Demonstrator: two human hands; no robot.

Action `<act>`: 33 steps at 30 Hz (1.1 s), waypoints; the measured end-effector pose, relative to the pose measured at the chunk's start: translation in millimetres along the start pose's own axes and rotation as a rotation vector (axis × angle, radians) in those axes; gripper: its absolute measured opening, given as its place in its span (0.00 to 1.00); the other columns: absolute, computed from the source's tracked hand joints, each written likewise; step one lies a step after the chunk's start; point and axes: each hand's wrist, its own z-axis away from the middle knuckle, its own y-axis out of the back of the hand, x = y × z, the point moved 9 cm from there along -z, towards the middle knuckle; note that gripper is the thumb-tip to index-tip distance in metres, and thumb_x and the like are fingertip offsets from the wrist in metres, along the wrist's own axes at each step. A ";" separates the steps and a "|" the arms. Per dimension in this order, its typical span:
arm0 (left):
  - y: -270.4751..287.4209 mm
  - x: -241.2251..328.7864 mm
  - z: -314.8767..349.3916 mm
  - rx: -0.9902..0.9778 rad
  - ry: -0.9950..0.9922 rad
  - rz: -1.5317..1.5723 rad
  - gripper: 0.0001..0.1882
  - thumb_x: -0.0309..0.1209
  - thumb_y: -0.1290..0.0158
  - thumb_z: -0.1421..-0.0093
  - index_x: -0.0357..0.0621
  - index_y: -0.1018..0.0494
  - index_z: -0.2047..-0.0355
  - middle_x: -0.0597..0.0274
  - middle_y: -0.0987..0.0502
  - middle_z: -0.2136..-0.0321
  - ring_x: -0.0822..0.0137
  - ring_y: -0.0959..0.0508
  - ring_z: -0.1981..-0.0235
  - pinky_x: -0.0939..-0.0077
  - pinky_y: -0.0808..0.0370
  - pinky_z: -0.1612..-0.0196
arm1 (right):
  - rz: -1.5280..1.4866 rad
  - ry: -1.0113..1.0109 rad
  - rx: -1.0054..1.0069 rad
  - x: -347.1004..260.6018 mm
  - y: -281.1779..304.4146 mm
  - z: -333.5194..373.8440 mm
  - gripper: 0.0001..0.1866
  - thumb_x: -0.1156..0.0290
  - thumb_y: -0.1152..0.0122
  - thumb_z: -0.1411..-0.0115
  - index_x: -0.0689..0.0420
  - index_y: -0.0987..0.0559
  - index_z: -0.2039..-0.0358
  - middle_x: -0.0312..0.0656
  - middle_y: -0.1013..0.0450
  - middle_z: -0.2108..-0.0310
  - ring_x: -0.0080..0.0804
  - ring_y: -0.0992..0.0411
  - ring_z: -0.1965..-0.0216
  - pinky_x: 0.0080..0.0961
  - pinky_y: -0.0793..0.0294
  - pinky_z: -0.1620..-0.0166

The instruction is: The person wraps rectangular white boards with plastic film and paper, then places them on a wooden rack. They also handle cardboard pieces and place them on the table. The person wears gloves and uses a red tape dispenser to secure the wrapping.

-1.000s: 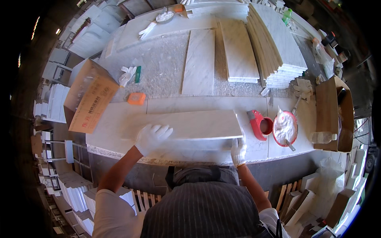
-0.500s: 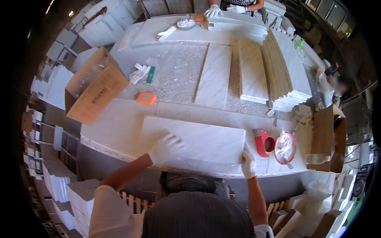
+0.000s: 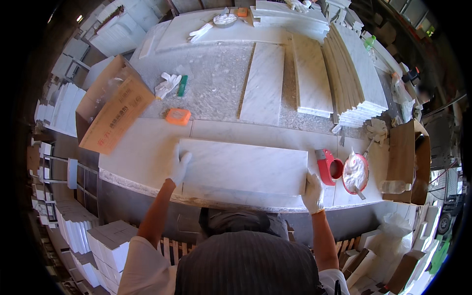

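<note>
A pale grey-veined marble slab (image 3: 243, 167) lies lengthwise before me along the table's near edge. My left hand (image 3: 180, 164), in a white glove, is at the slab's left end, with the thumb apart from the fingers and pointing towards the stone. At the right end my right hand (image 3: 312, 192), also gloved, grips the short edge; some of its fingers are hidden. Just right of that hand stand a red tape dispenser (image 3: 325, 168) and a red-rimmed bowl of white paste (image 3: 355, 173) with a scraper in it.
Loose marble panels (image 3: 263, 83) and a tall stack of slabs (image 3: 359, 73) lie farther back. Cardboard boxes stand left (image 3: 115, 118) and right (image 3: 402, 157). An orange block (image 3: 178, 116), spare gloves (image 3: 167, 85) and a plastic bottle (image 3: 396, 187) lie about. Another person's gloved hand (image 3: 298, 6) shows at the far edge.
My left hand has moved left, from the slab's face to its left end. My right hand stays at the right end. The view has shifted, leaving less of the other person visible.
</note>
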 end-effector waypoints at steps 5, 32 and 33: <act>-9.8 -1.6 -3.5 -0.027 0.090 0.140 0.41 0.43 0.49 0.35 0.35 0.54 0.31 0.46 0.42 0.34 0.55 0.40 0.34 0.65 0.44 0.33 | -0.263 -0.107 0.041 62.8 2.8 5.1 0.24 0.65 0.55 0.30 0.64 0.36 0.37 0.35 0.32 0.47 0.24 0.34 0.46 0.23 0.36 0.43; 20.1 55.8 1.6 -0.011 0.184 -0.460 0.34 0.44 0.51 0.37 0.44 0.44 0.35 0.46 0.33 0.41 0.47 0.33 0.41 0.54 0.36 0.40 | 0.275 0.087 -0.047 29.3 -9.8 15.7 0.43 0.62 0.46 0.36 0.67 0.56 0.30 0.64 0.42 0.36 0.53 0.42 0.35 0.39 0.44 0.34; 31.8 62.2 15.0 0.179 0.057 -0.682 0.33 0.44 0.50 0.38 0.45 0.41 0.36 0.49 0.33 0.41 0.48 0.33 0.41 0.53 0.37 0.39 | 0.453 0.161 -0.020 -2.1 -10.1 14.7 0.43 0.60 0.44 0.37 0.67 0.54 0.31 0.65 0.44 0.36 0.56 0.44 0.34 0.41 0.46 0.33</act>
